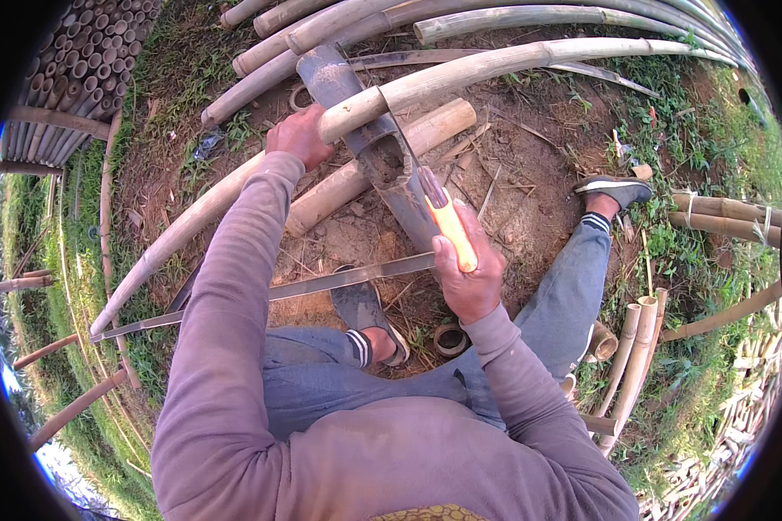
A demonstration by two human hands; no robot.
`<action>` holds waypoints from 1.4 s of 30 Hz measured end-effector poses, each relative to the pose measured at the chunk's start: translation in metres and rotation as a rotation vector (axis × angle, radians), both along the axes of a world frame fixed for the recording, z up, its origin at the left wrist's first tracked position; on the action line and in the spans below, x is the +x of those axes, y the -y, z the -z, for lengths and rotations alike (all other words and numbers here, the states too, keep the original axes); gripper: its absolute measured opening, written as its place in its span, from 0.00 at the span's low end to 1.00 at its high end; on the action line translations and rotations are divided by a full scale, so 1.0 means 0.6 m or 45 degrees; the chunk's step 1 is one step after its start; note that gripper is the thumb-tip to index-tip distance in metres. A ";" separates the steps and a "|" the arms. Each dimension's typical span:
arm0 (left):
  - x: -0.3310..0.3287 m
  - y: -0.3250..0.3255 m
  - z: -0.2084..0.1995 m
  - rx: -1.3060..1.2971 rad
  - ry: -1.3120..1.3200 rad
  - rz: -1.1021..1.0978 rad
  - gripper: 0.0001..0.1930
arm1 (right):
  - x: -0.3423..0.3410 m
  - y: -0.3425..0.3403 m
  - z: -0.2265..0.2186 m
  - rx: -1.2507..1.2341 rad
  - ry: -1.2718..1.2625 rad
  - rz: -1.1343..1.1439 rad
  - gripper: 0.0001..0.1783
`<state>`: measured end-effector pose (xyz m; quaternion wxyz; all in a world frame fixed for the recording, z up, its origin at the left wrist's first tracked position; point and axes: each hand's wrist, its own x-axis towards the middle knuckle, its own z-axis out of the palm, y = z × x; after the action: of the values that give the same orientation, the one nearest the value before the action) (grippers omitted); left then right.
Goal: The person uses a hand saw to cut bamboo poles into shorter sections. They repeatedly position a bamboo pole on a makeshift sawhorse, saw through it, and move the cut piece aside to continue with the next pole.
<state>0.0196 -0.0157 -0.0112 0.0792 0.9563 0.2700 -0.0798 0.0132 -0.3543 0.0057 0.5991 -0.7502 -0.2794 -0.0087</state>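
Observation:
My right hand [473,265] is closed round the orange-yellow handle [450,227] of a hand saw. Its thin blade runs up and away, against a pale bamboo pole [460,76], near that pole's left end. Close by that end, my left hand [301,139] is closed on bamboo; its fingers are partly hidden. A second long pale pole [178,226] curves from the lower left up to this hand. Under the sawn pole lies a thick grey bamboo section [328,74] with an open notch, across a lighter bamboo log [439,126].
A long flat strip [347,278] stretches from the far left to beside my right hand; whether it touches is unclear. Several bamboo poles [513,19] lie at the back. Stacked bamboo [78,74] stands far left. Short upright pieces [639,356] are by my right leg. A bamboo ring [450,339] lies between my legs.

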 end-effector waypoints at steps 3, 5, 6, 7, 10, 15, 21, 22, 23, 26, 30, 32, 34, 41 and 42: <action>0.016 -0.020 0.014 0.037 0.049 0.039 0.32 | 0.017 -0.023 0.002 -0.027 -0.007 0.034 0.29; 0.031 -0.047 -0.002 0.028 0.023 0.024 0.32 | 0.055 -0.057 -0.026 -0.079 -0.067 0.033 0.29; 0.032 -0.046 -0.006 0.018 -0.020 0.034 0.32 | 0.067 -0.049 -0.039 -0.087 -0.126 -0.006 0.29; 0.026 -0.039 -0.010 0.018 -0.013 0.027 0.32 | 0.064 -0.043 -0.040 -0.062 -0.099 -0.010 0.30; 0.014 -0.013 -0.003 0.046 0.032 0.018 0.31 | 0.033 -0.028 -0.008 -0.049 0.093 0.031 0.31; 0.008 -0.001 0.011 0.136 0.076 0.004 0.30 | 0.012 -0.003 -0.034 -0.038 -0.038 0.038 0.30; -0.038 0.007 0.072 0.268 0.333 0.076 0.37 | -0.005 0.099 -0.157 0.124 0.245 0.060 0.34; -0.056 0.015 0.087 0.309 0.456 0.169 0.39 | -0.004 0.127 -0.159 0.106 0.127 0.103 0.35; -0.072 0.014 0.099 0.355 0.576 0.256 0.42 | 0.003 0.145 -0.148 0.099 0.109 0.139 0.34; -0.072 -0.011 0.085 0.048 0.475 0.280 0.48 | 0.016 0.196 -0.092 -0.043 0.169 0.253 0.35; -0.072 -0.021 0.019 -0.146 0.033 0.174 0.41 | 0.052 0.252 0.034 -0.641 0.754 0.304 0.36; -0.080 -0.016 0.004 -0.078 -0.073 0.261 0.34 | 0.051 0.271 0.073 -0.886 0.694 0.275 0.37; -0.122 0.019 -0.016 -0.022 0.059 0.394 0.33 | 0.044 0.252 0.069 -0.990 0.712 0.248 0.38; -0.203 0.130 -0.113 -0.177 0.110 0.683 0.37 | 0.059 -0.014 -0.048 0.175 -0.904 -0.177 0.42; -0.207 0.135 -0.139 -0.240 0.046 0.722 0.39 | 0.061 -0.037 -0.036 0.367 -0.936 -0.295 0.37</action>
<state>-0.1049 -0.0969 0.0719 0.1469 0.9832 -0.0181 -0.1066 0.0500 -0.3321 0.0274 0.7551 -0.5754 -0.1252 0.2883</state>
